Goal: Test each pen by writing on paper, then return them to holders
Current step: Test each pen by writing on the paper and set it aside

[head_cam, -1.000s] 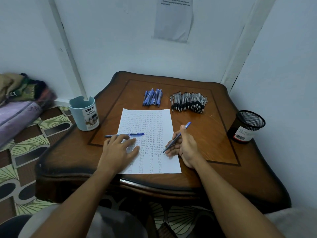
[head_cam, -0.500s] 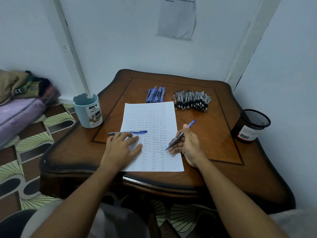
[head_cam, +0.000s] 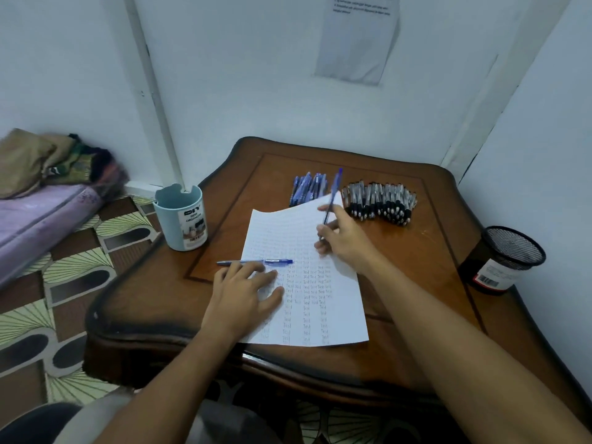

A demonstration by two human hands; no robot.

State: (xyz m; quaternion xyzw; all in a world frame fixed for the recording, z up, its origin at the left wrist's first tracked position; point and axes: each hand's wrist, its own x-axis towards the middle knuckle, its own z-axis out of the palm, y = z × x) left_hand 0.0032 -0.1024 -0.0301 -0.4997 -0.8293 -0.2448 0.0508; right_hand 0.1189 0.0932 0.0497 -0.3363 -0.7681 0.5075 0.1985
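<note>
A: Left hand (head_cam: 245,293) flat, fingers spread, pins the paper (head_cam: 304,277); 1 blue pen (head_cam: 254,261) lies at its fingertips.
B: Right hand (head_cam: 344,240) pinches another pen (head_cam: 331,198), lifting the far corner. Keep the sheet flat, then write. 2 piles (head_cam: 379,203) wait beyond.

1 head-worn wide-angle view looks forward and down from above the near edge of the wooden table (head_cam: 153,302), close in; white walls meet at 1 o'clock.
</note>
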